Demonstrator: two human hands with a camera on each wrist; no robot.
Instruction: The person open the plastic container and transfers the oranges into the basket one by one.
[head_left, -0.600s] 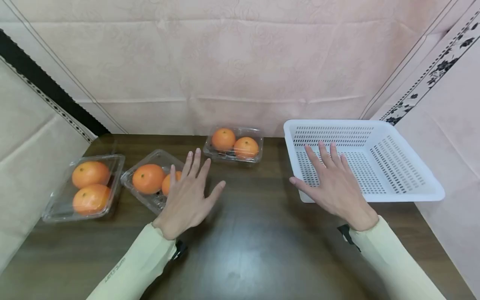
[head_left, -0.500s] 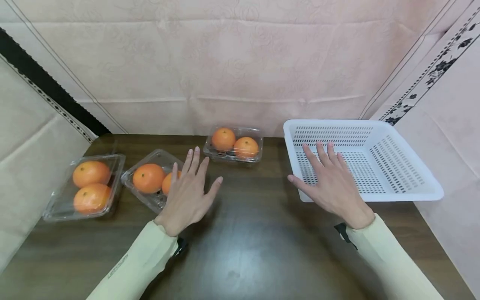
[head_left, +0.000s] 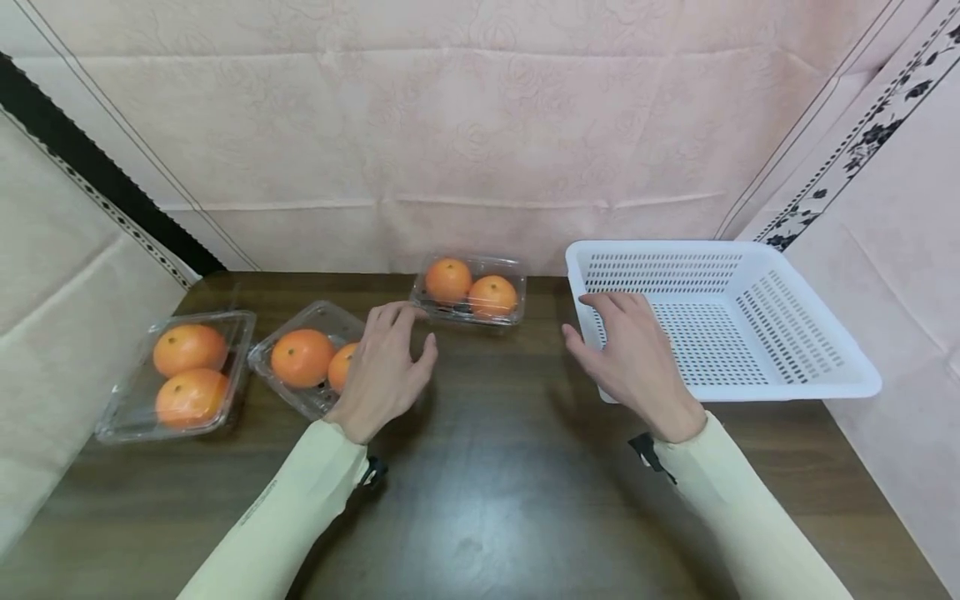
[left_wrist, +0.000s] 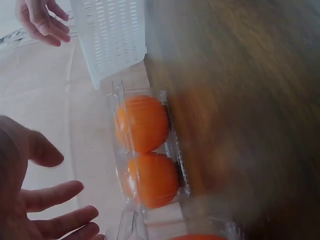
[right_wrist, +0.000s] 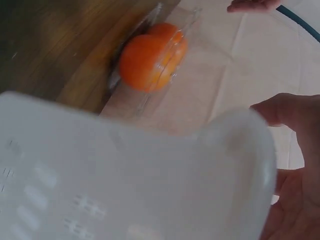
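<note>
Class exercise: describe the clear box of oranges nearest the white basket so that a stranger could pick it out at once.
Start at the white basket on the right of the dark wooden table. Just left of it, at the table's far edge, sits a clear plastic box holding two oranges. Unlike the other two boxes, it stands alone by the wall, beyond both hands.

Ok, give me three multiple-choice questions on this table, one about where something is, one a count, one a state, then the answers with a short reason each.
1. Where is the basket?
A. on the table's right side
B. on the left side
C. on top of a box

2. How many clear boxes of oranges are there?
A. one
B. three
C. five

3. What is the right hand doing?
A. gripping an orange
B. lying flat on the table
C. reaching over the basket's near left corner

Answers: 1 A, it sits right of the far box. 2 B, the left box, middle box and far box, two oranges each. 3 C, its fingers curl over that corner and hold no fruit.
</note>
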